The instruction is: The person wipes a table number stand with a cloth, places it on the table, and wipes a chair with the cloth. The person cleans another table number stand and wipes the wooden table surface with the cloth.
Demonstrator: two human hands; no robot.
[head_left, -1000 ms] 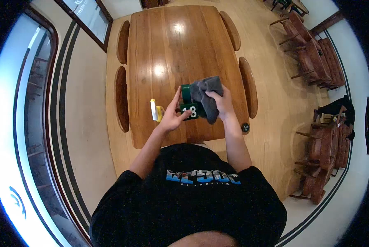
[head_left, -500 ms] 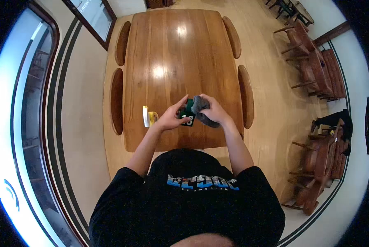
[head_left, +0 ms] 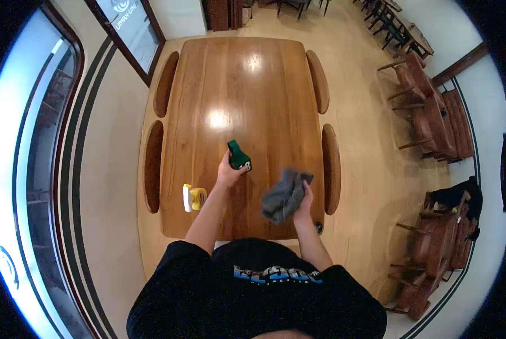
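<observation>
Brown, glossy wood makes up the bench [head_left: 264, 101], the biggest thing before me, and I stand at its six o'clock edge, where I judge both forearms can reach over it freely. Chairs sit along its sides at ten [head_left: 165, 85], eight [head_left: 153, 166], two [head_left: 318, 82] and four o'clock [head_left: 331, 169], pushed in close, which seems to leave the floor around me open. Well apart, towards four o'clock, a person in dark clothing [head_left: 465, 194] leans by other furniture.

My right hand [head_left: 303, 204] has a grip closed on one side of a grey cloth [head_left: 283, 198], at five o'clock on the bench side nearest me. The cloth is bunched and a little blurred; held by that side, its bulk hangs loose to the left of my fingers. At seven o'clock, a yellow and white bottle [head_left: 197, 199] rests beside my left forearm, within easy reach, I judge, yet out of the hands' way.

My left hand [head_left: 228, 174] has a narrow grip on the near part of a green stand [head_left: 239, 157], just below the bench's middle. Held so low, its far end is uncovered; I cannot tell whether it touches the wood. Smallest, a dark round thing [head_left: 319, 227] sits at the five o'clock corner.
</observation>
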